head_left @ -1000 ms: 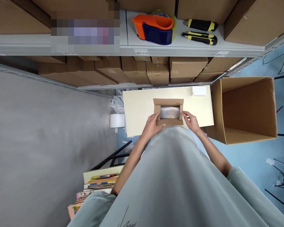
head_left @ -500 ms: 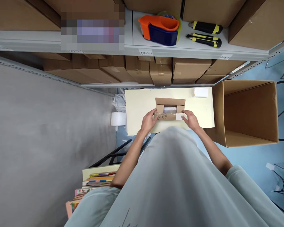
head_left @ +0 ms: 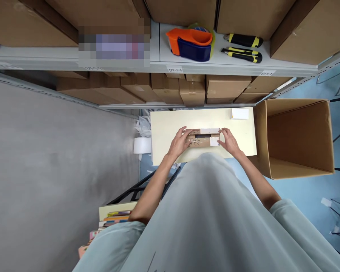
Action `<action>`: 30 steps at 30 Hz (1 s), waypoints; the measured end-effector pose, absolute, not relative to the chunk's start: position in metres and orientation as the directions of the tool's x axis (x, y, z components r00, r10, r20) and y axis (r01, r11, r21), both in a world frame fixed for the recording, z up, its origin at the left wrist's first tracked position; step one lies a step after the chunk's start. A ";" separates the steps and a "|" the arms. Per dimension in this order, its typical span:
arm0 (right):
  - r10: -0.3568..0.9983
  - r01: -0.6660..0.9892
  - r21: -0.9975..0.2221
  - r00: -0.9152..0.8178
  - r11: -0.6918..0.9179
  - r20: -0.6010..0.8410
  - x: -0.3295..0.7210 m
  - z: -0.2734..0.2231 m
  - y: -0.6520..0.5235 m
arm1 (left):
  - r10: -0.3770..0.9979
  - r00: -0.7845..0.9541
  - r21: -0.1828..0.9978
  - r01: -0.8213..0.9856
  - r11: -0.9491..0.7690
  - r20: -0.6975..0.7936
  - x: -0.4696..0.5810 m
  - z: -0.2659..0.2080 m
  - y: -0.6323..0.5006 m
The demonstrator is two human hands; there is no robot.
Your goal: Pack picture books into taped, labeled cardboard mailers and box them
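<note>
- Cannot see into the small carton [head_left: 206, 142], except through a dark gap [head_left: 203, 136] between its flaps [head_left: 209, 131].
- Cannot read the handwriting [head_left: 194, 143] on the near flap [head_left: 203, 144]; too small.
- Cannot tell gripping from mere pressing in the left hand [head_left: 179, 143] and the right hand [head_left: 229, 142], at the carton's ends.
- Cannot make out anything behind the pixelated patch [head_left: 114, 45] on the upper shelf [head_left: 209, 68], part of a label [head_left: 94, 69] included.
- Cannot see the rest of the upper cartons [head_left: 184, 13], cut off by the top edge.
- Cannot see all of the books [head_left: 116, 218], partly hidden behind the left sleeve [head_left: 113, 241].
</note>
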State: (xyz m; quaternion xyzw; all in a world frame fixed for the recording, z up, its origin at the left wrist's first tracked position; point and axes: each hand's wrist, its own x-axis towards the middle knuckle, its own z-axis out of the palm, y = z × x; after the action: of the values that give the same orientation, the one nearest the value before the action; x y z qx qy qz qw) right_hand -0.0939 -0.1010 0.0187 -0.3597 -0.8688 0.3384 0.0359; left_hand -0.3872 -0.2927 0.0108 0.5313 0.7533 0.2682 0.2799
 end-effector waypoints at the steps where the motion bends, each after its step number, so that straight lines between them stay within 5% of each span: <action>1: 0.645 0.606 -0.615 -0.738 0.505 -0.199 -0.090 0.017 -0.105 | 0.945 -0.294 0.709 0.636 0.304 -0.142 -0.385 0.009 -0.299; 9: 0.762 0.606 -0.785 -0.567 0.128 -0.313 -0.101 -0.001 -0.124 | 0.757 -0.538 0.807 0.217 0.549 -0.370 -0.364 -0.003 -0.305; 15: 0.790 0.679 -0.700 -0.546 0.222 -0.279 -0.110 0.011 -0.109 | 0.640 -0.637 0.764 0.121 0.634 -0.430 -0.352 0.003 -0.285; 30: 0.790 0.723 -0.666 -0.511 0.183 -0.338 -0.097 0.009 -0.092 | 0.668 -0.622 0.754 0.182 0.631 -0.408 -0.345 -0.004 -0.262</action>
State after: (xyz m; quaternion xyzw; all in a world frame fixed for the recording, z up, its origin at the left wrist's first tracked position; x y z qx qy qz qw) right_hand -0.0970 -0.0919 0.0086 -0.4925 -0.7679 0.4076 0.0412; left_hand -0.3451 -0.2624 -0.0042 0.2554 0.8318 0.3454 0.3515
